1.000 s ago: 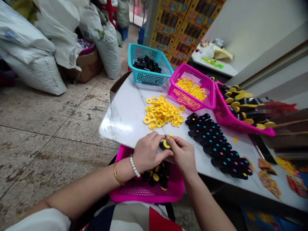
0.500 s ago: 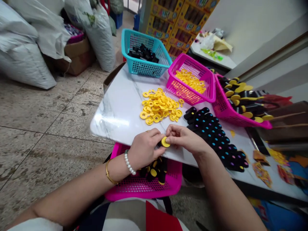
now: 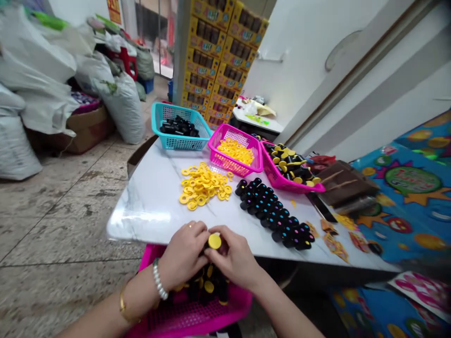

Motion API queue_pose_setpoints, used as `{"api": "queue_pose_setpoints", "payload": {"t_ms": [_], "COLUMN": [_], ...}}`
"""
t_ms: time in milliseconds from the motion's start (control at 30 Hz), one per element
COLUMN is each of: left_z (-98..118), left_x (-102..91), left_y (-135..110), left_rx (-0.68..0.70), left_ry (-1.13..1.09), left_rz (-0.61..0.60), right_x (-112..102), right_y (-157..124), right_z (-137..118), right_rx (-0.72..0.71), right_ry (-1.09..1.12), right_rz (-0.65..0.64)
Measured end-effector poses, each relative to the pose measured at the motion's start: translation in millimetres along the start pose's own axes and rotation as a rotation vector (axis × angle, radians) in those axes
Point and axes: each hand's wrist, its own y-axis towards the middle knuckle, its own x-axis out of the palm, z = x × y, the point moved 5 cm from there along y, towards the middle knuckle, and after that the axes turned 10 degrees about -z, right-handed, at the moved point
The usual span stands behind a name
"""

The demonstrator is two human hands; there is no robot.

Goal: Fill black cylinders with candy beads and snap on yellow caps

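A small black tube with a round yellow cap [image 3: 214, 241] is between both my hands, just above the table's front edge, with the yellow face turned up. My left hand [image 3: 183, 256] closes around it from the left, its black body mostly hidden by the fingers. From the other side, my right hand [image 3: 234, 258] grips the capped end with thumb and fingers. Below them a pink basket [image 3: 183, 321] holds several black tubes with yellow caps [image 3: 209, 286]. On the table beyond lies a pile of yellow rings [image 3: 202, 183]. To its right, black tubes with coloured dots [image 3: 271, 209] stand in rows.
Along the back of the white table [image 3: 141, 188] are a turquoise basket [image 3: 181, 142] of black tubes, a pink basket [image 3: 229, 164] of yellow rings and another pink basket [image 3: 282, 185] of capped tubes. A phone [image 3: 321, 206] and wrappers [image 3: 334, 246] lie at right.
The camera view has tilted up. My right hand has shifted its hold around the capped tube, and the yellow cap now faces up more fully.
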Motion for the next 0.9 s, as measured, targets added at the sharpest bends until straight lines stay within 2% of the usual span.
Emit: {"api": "queue_pose_setpoints", "payload": {"t_ms": [100,167,233,300,367,467,567,667,767,833,900], "left_z": [-0.8,-4.4,-8.0,-10.9,-12.7,-13.8,-14.5,-15.3,-13.8,-13.4,-15.4], "left_x": [-5.8,-10.1,-12.9,-14.6,-15.1,-14.3,-13.8,-16.1,-18.3,-17.9,-17.9], "left_y": [-20.1,-27.6,-26.8,-19.8,-11.4,-3.0,0.2,5.5,16.1,23.4,27.5], "left_rx": [0.065,0.055,0.032,0.000,-0.032,-0.050,-0.056,-0.087,-0.075,-0.057,-0.066], "left_ry": [-0.029,-0.070,-0.104,-0.119,-0.108,-0.075,-0.101,-0.190,-0.250,-0.261,-0.266], "left_rz": [-0.045,-0.055,-0.056,-0.042,-0.023,-0.018,-0.014,0.058,0.138,0.139,0.134], "right_x": [0.9,-9.5,-32.6,-59.9,-77.8,-88.0,-88.2,-76.0,-51.3,-38.0,-35.8], "right_y": [-18.5,-21.6,-14.7,-3.0,11.8,30.9,35.4,31.3,26.0,25.8,32.3], "right_z": [-1.7,3.9,16.0,31.3,48.4,70.3,74.3,55.5,24.2,8.5,1.9], "right_rx": [0.048,0.049,0.058,0.120,0.240,0.369,0.351,0.173,-0.056,-0.148,-0.194], "right_ry": [0.026,0.010,-0.131,-0.390,-0.646,-0.860,-0.855,-0.691,-0.507,-0.418,-0.320], "right_rz": [-0.094,-0.076,0.106,0.371,0.492,0.431,0.368,0.286,0.115,0.015,0.005]}}
